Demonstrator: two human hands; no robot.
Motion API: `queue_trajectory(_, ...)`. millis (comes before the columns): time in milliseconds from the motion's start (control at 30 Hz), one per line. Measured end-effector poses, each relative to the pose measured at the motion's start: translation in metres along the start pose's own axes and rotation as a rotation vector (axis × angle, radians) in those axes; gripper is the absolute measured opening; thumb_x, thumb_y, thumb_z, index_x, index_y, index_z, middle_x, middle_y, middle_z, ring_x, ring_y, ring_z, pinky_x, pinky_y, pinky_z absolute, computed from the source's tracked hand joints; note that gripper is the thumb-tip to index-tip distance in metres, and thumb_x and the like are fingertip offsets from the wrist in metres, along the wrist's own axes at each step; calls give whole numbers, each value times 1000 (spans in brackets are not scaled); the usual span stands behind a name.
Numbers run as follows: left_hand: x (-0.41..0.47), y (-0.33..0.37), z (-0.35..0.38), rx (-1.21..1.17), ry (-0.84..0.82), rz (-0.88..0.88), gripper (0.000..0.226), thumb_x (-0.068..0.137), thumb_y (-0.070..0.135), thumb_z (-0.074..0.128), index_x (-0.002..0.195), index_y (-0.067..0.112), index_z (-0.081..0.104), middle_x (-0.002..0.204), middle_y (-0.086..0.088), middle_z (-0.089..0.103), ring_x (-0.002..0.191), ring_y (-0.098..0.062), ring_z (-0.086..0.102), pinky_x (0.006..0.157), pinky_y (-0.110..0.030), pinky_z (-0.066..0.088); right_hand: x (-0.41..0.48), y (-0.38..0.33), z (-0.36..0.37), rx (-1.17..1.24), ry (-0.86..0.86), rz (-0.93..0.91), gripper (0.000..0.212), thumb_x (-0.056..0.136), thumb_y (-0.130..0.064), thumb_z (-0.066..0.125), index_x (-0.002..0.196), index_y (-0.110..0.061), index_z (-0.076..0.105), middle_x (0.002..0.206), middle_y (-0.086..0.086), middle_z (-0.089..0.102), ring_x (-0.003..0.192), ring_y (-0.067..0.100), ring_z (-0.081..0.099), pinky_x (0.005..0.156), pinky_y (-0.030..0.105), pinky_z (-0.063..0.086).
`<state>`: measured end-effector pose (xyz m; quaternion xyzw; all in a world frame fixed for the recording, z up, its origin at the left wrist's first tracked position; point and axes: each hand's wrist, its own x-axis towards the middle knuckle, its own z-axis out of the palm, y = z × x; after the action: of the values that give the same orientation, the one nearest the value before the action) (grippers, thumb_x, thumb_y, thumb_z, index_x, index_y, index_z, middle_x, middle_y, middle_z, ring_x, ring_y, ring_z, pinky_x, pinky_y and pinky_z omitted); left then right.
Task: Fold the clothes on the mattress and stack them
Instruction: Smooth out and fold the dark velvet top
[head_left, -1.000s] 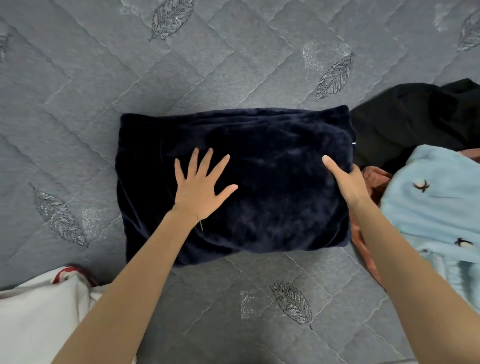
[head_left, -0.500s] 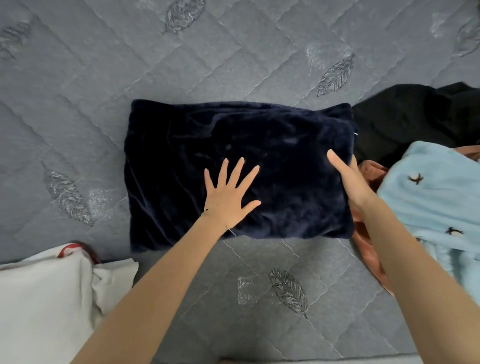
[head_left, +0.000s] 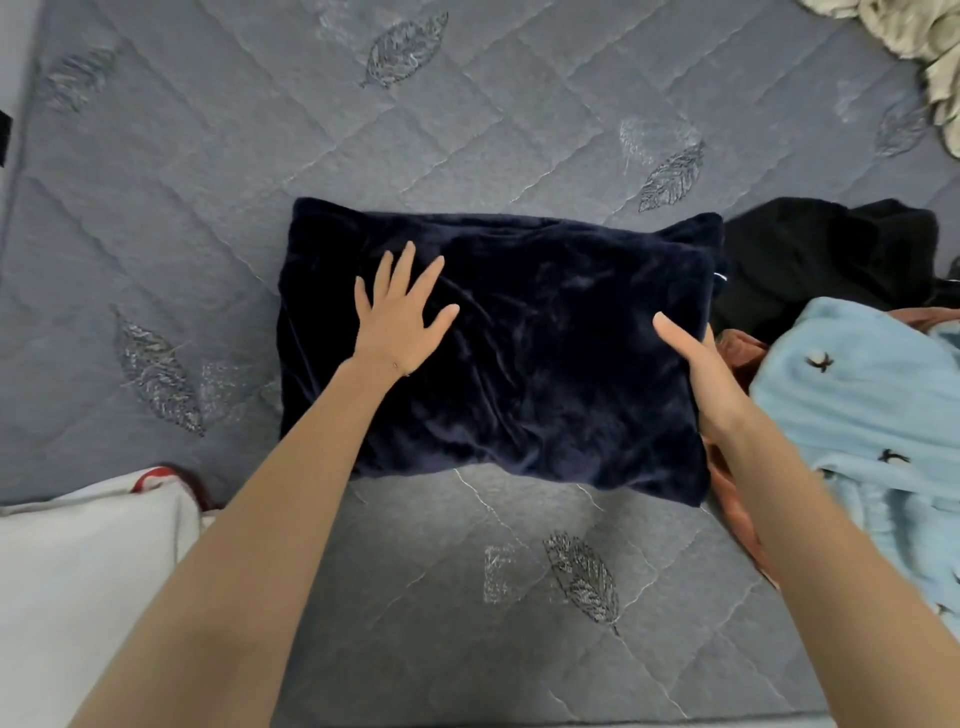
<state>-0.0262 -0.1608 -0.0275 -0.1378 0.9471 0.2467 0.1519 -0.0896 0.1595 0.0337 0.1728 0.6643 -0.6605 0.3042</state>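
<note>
The navy bundle (head_left: 545, 353) lies folded on the mattress (head_left: 208, 182). The left hand (head_left: 400, 322), flat and spread, has slid from the bundle's middle leftward, smoothing it. The right hand (head_left: 706, 379) stays at its right edge, fingers hidden, grip unclear. Folding looks finished; stacking remains.

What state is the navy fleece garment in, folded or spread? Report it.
Folded: the navy fleece garment forms a compact rectangle, layered edges showing at its right end.
</note>
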Motion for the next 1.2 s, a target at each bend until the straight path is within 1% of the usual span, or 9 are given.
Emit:
queue_trajectory(233, -73, 12, -8, -458, 48, -58, 54, 100, 50, 38, 151, 37, 25, 162, 5, 11, 149, -13, -1, 120, -45, -6, -25, -32, 86, 141, -170, -24, 52, 85, -27, 71, 134, -28, 55, 129, 6, 65, 116, 28, 64, 88, 39, 56)
queue_trajectory(400, -110, -2, -45, -1096, 118, -190, 33, 102, 42, 39, 132, 37, 52, 136, 13, 53, 127, 0, 46, 110, -25, 34, -27, -52, 175, -30, -111, -105, 64, 77, -31, 79, 131, -24, 47, 121, -3, 67, 104, 14, 69, 82, 31, 57)
queue_trajectory(500, -118, -28, -63, -1291, 136, -360, 36, 102, 49, 31, 128, 37, 53, 129, 10, 58, 117, -8, 56, 102, -31, 41, -30, -43, 222, -209, -106, -138, 65, 76, -43, 78, 127, -31, 39, 120, -10, 61, 104, 9, 65, 81, 29, 56)
queue_trajectory(633, -123, -63, -69, -1530, 72, -455, 51, 95, 63, 34, 131, 33, 54, 128, 4, 63, 116, -16, 60, 93, -36, 48, -29, -14, 267, -368, -219, -62, 60, 95, -35, 62, 143, -23, 28, 128, 5, 56, 97, 21, 67, 86, 35, 58)
queue_trajectory(733, -124, -76, -69, -1500, -11, -467, 69, 81, 74, 50, 133, 29, 55, 114, 12, 68, 105, -6, 65, 86, -31, 53, -29, 4, 277, -483, -377, -19, 60, 103, -32, 46, 154, -23, 14, 151, 5, 38, 118, 18, 58, 106, 33, 45)
queue_trajectory(867, -121, -81, -62, -1290, 61, -511, 92, 62, 55, 83, 138, 21, 42, 128, 8, 59, 112, -7, 60, 95, -27, 48, -29, 16, 271, -444, -532, 8, 57, 106, -16, 40, 155, -23, 12, 160, 3, 24, 132, 18, 47, 104, 25, 43)
queue_trajectory(1033, -122, -88, -48, -1041, 131, -447, 72, 74, 10, 82, 137, 12, 45, 126, 2, 57, 116, -12, 53, 98, -25, 41, -25, 9, 256, -558, -239, -290, 40, 98, -5, 53, 137, -10, 49, 133, 5, 57, 117, 18, 59, 100, 28, 48)
queue_trajectory(1133, -125, -118, -51, -1042, 203, -531, 61, 75, 0, 79, 129, 3, 52, 125, -8, 60, 110, -16, 56, 88, -16, 43, -19, 13, 236, -941, -98, -583, 52, 92, -26, 67, 140, -15, 50, 142, 0, 50, 133, 20, 43, 111, 30, 34)
queue_trajectory(1200, -129, -133, -47, -1051, 161, -610, 59, 77, 0, 77, 130, 1, 51, 129, -12, 59, 110, -17, 56, 88, -16, 42, -16, 23, 226, -1080, -3, -539, 75, 86, -51, 68, 149, -25, 37, 157, 1, 31, 145, 23, 24, 119, 38, 19)
